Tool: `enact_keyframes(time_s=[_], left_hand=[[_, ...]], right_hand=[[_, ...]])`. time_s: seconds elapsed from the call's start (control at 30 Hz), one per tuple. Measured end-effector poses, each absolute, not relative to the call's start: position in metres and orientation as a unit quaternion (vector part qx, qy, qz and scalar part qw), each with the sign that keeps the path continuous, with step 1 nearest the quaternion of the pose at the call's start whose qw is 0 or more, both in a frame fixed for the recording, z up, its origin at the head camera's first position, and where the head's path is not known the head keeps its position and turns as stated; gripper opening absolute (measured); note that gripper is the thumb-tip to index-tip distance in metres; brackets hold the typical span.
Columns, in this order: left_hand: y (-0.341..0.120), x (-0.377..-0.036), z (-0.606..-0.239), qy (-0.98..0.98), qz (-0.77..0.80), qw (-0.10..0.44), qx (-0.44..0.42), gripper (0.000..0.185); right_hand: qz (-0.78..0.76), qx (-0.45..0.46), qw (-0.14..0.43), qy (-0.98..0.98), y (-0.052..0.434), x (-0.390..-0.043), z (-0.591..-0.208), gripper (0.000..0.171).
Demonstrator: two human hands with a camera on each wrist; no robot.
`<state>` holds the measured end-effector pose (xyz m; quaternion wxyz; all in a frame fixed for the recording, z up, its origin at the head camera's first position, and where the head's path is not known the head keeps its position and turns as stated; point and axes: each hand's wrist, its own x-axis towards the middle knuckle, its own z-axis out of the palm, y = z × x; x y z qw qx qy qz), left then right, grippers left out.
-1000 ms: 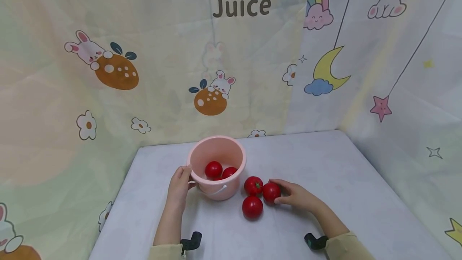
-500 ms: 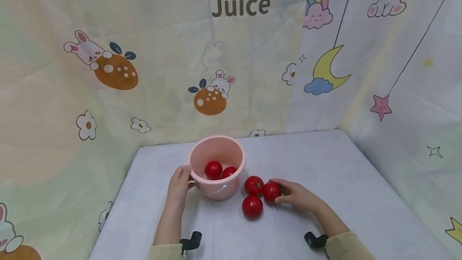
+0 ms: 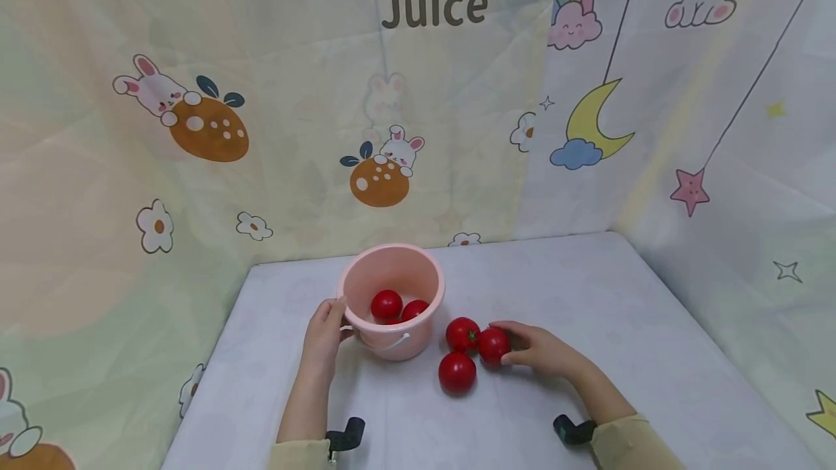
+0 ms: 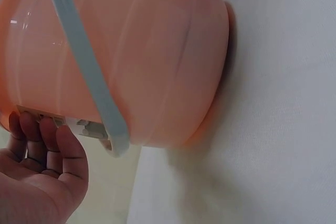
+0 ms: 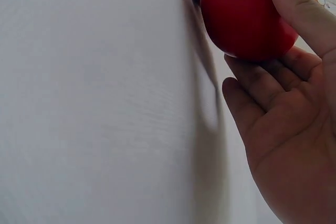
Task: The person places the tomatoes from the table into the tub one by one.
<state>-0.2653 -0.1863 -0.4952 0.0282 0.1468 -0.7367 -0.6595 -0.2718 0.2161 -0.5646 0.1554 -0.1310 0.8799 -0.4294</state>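
A pink bucket (image 3: 398,343) with a pale handle (image 4: 86,61) stands on the table, several red tomatoes (image 3: 387,306) visible inside it. My left hand (image 3: 322,336) holds the bucket at its left rim, thumb on top and fingers (image 4: 68,150) curled below against the side. To the right of the bucket, my right hand (image 3: 545,352) grips a tomato (image 3: 494,347) between thumb and fingers; the right wrist view shows this tomato (image 5: 244,17) close up. Touching it on the left is another tomato (image 3: 462,334) with a green stem mark. A further tomato (image 3: 457,373) lies just in front.
The white-covered table (image 3: 555,274) ends at a patterned cloth backdrop (image 3: 294,93) behind and at both sides. Small black wrist mounts (image 3: 346,435) sit at both sleeves.
My right hand, the tomato in it and the stem-marked tomato have shifted very slightly to the right. My left hand and the bucket stay in place.
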Motion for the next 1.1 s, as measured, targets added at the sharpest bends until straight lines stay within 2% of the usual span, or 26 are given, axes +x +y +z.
enact_keyframes(time_s=[0.53, 1.1], left_hand=[[-0.186, -0.264, -0.495, -0.729, -0.67, 0.034, 0.136, 0.046], [-0.187, -0.264, -0.494, -0.733, -0.666, 0.032, 0.135, 0.046]], right_hand=[[-0.453, -0.143, 0.148, 0.867, 0.234, -0.279, -0.544, 0.069], [-0.464, -0.172, 0.133, 0.859, 0.234, -0.308, -0.48, 0.071]])
